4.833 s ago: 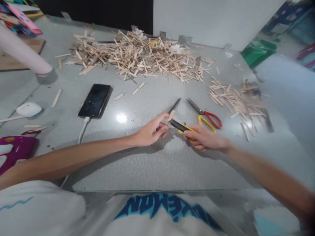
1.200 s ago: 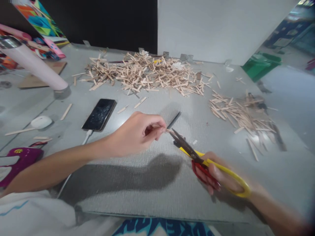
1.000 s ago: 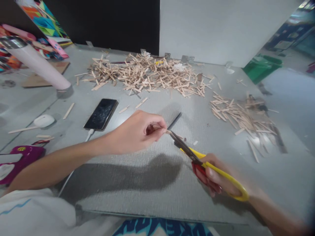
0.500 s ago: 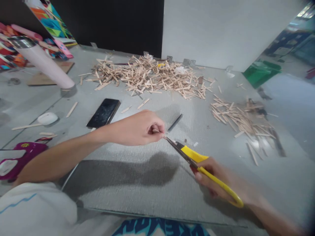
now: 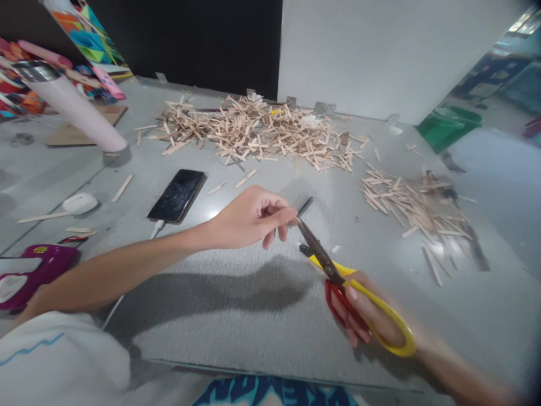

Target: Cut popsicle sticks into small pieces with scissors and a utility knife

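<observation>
My left hand [image 5: 264, 217] is closed in a pinch on a thin wooden stick [image 5: 295, 220], mostly hidden by the fingers. In my right hand [image 5: 359, 307] are scissors [image 5: 323, 259] with one yellow and one red handle, my fingers through the loops. Their blade tips meet the stick right at my left fingertips. Beneath the blades lies a yellow tool with a black end [image 5: 313, 256], partly covered, perhaps a cutter. A dark pen [image 5: 306, 205] rests on the table just beyond my left fingertips.
A large heap of wooden sticks [image 5: 262, 132] lies at the back, a smaller pile [image 5: 406, 197] at the right. To the left are a phone [image 5: 177, 194] with a white cable, a pale tumbler [image 5: 80, 113], a white mouse-like object [image 5: 80, 203] and a purple device [image 5: 54, 262]. A green bin [image 5: 448, 127] stands far right.
My left hand has turned, rising slightly to the right, and its lower fingers have loosened. The scissors have rolled so the red handle shows, and their tips have moved up with the stick.
</observation>
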A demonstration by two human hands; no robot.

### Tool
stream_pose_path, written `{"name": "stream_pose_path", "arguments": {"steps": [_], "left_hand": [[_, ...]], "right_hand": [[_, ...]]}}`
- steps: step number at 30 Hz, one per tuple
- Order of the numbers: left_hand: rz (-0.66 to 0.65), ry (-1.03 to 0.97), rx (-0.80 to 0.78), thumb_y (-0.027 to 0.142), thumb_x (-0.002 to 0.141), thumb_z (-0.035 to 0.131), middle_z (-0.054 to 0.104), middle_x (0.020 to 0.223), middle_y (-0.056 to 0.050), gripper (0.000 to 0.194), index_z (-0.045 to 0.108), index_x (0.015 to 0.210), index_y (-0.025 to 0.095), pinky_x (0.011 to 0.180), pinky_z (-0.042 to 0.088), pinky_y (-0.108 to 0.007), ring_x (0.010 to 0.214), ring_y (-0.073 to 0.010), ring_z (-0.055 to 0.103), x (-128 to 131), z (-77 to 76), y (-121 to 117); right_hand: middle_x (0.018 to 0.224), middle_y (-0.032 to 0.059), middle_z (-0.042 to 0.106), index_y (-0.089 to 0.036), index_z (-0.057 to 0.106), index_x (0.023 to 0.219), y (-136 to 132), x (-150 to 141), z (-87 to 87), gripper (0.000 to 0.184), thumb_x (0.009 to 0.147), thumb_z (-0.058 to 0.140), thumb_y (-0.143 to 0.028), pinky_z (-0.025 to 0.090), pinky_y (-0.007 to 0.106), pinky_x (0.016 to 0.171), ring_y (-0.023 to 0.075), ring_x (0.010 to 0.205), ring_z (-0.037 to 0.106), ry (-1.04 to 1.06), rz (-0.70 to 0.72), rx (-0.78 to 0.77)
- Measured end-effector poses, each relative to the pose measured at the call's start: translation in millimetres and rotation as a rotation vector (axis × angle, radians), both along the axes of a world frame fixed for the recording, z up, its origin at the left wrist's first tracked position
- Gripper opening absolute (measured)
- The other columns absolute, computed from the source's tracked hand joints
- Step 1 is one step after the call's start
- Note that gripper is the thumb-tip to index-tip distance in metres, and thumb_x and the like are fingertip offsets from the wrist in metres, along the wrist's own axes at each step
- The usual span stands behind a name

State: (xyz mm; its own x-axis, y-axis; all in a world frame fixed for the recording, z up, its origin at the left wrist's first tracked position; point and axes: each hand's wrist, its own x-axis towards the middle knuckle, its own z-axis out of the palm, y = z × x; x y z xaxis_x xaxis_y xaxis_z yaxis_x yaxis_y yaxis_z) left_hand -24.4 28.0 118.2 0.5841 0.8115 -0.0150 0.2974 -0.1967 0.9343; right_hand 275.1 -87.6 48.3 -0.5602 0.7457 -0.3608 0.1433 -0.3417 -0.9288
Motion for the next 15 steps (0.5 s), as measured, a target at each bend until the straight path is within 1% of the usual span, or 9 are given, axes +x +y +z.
{"name": "stream_pose_path", "arguments": {"steps": [2, 5, 8, 10, 11, 13, 15], "left_hand": [[-0.036, 0.041, 0.043, 0.029, 0.11, 0.064, 0.077, 0.069, -0.003, 0.034, 0.075, 0.082, 0.015, 0.045, 0.042, -0.016, 0.045, -0.0066, 0.064, -2, 2.9, 1], [-0.088, 0.093, 0.08, 0.026, 0.109, 0.063, 0.069, 0.057, 0.0, 0.042, 0.07, 0.068, 0.016, 0.046, 0.041, -0.016, 0.042, -0.0056, 0.059, -5, 10.2, 3], [-0.125, 0.107, 0.072, 0.025, 0.109, 0.064, 0.064, 0.051, 0.002, 0.043, 0.068, 0.067, 0.017, 0.046, 0.04, -0.016, 0.04, -0.0056, 0.056, -7, 14.6, 4], [-0.151, 0.106, 0.051, 0.026, 0.108, 0.065, 0.065, 0.052, 0.002, 0.042, 0.067, 0.067, 0.017, 0.046, 0.041, -0.016, 0.04, -0.0056, 0.057, -8, 14.9, 5], [-0.165, 0.103, 0.04, 0.026, 0.108, 0.065, 0.066, 0.054, 0.002, 0.042, 0.066, 0.067, 0.017, 0.047, 0.042, -0.016, 0.039, -0.0055, 0.057, -9, 14.6, 6], [-0.193, 0.099, 0.024, 0.027, 0.108, 0.065, 0.067, 0.055, 0.002, 0.042, 0.066, 0.067, 0.017, 0.05, 0.046, -0.016, 0.039, -0.0052, 0.057, -10, 13.7, 8], [-0.214, 0.105, 0.016, 0.028, 0.107, 0.067, 0.066, 0.054, 0.002, 0.041, 0.067, 0.068, 0.017, 0.05, 0.047, -0.016, 0.038, -0.0052, 0.057, -10, 13.3, 10]], "right_hand": [[0.054, -0.0056, 0.048, -0.022, 0.058, 0.081, 0, 0, 1.0, 0.067, 0.103, 0.057, -0.085, 0.053, 0.025, 0.049, 0.0101, 0.043, 0.044, 0.014, 0.011, 0.036], [0.054, -0.007, 0.046, -0.023, 0.055, 0.079, 0, 1, 7.5, 0.067, 0.102, 0.06, -0.086, 0.051, 0.025, 0.047, 0.0091, 0.042, 0.043, -0.019, 0.026, 0.014], [0.055, -0.0073, 0.045, -0.024, 0.053, 0.08, 0, 5, 15.5, 0.067, 0.101, 0.061, -0.087, 0.044, 0.022, 0.042, 0.0078, 0.041, 0.04, -0.087, 0.014, -0.03], [0.055, -0.0072, 0.046, -0.024, 0.053, 0.082, 1, 9, 17.6, 0.067, 0.102, 0.06, -0.087, 0.039, 0.02, 0.04, 0.0072, 0.04, 0.04, -0.098, 0.038, -0.046], [0.055, -0.0075, 0.046, -0.024, 0.053, 0.082, 1, 12, 17.3, 0.067, 0.102, 0.057, -0.088, 0.039, 0.02, 0.04, 0.0067, 0.039, 0.038, -0.082, 0.065, -0.056], [0.058, -0.0077, 0.046, -0.023, 0.053, 0.082, 1, 17, 15.0, 0.068, 0.105, 0.052, -0.087, 0.042, 0.02, 0.041, 0.0062, 0.04, 0.038, -0.039, 0.121, -0.067], [0.063, -0.0068, 0.049, -0.023, 0.054, 0.084, 1, 20, 12.7, 0.067, 0.106, 0.051, -0.086, 0.046, 0.021, 0.045, 0.0066, 0.043, 0.042, -0.041, 0.131, -0.047]]}}
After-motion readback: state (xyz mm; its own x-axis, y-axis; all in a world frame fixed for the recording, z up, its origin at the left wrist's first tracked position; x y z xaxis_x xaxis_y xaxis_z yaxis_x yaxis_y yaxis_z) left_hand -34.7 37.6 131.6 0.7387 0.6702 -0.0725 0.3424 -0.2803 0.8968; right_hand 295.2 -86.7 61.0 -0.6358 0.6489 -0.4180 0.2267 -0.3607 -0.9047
